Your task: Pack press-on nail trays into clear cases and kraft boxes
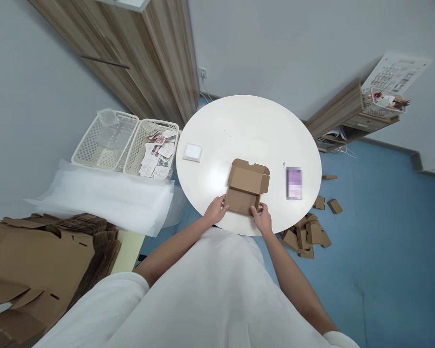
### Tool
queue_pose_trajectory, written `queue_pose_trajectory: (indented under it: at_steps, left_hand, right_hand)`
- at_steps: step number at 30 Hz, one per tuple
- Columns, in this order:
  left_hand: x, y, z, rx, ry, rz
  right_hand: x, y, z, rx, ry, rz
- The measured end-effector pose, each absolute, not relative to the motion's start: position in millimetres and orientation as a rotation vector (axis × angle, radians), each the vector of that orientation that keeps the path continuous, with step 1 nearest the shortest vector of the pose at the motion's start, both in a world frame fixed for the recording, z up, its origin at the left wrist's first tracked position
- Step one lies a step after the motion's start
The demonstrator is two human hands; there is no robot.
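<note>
An open brown cardboard box (243, 199) lies near the front edge of the round white table (253, 116). Its lid, with side flaps folded out, stretches away from me toward the back. At the box's left side, my left hand (216, 210) grips the wall between thumb and fingers. My right hand (262, 219) pinches the front right corner, thumb inside and fingers outside. The inside of the box that shows is bare cardboard.
A small white square item (192, 152) and a blurred purple item (294, 183) lie on the table. Left are white baskets (130, 166), white foam sheets (119, 198) and stacked flat cardboard (39, 261). Folded boxes (304, 234) are heaped on the floor at right, below a wooden cabinet (339, 108).
</note>
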State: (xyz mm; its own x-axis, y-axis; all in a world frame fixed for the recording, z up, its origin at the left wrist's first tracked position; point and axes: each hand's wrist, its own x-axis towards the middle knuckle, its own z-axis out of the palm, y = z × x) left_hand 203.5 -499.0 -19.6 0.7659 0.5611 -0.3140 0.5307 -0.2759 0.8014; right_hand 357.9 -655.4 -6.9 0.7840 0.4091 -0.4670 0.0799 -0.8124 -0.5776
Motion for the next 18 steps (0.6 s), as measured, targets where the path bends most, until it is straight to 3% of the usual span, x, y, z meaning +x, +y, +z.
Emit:
queue_pose_trajectory:
  at_steps: [9, 18]
  left_hand:
    - [210, -510, -20, 1.794, 1.058, 0.072]
    - [251, -504, -12, 1.685, 1.03, 0.121]
  right_hand:
    - [364, -676, -8, -1.791, -0.16, 1.096]
    - [405, -661, -25, -1.57, -0.139, 1.141]
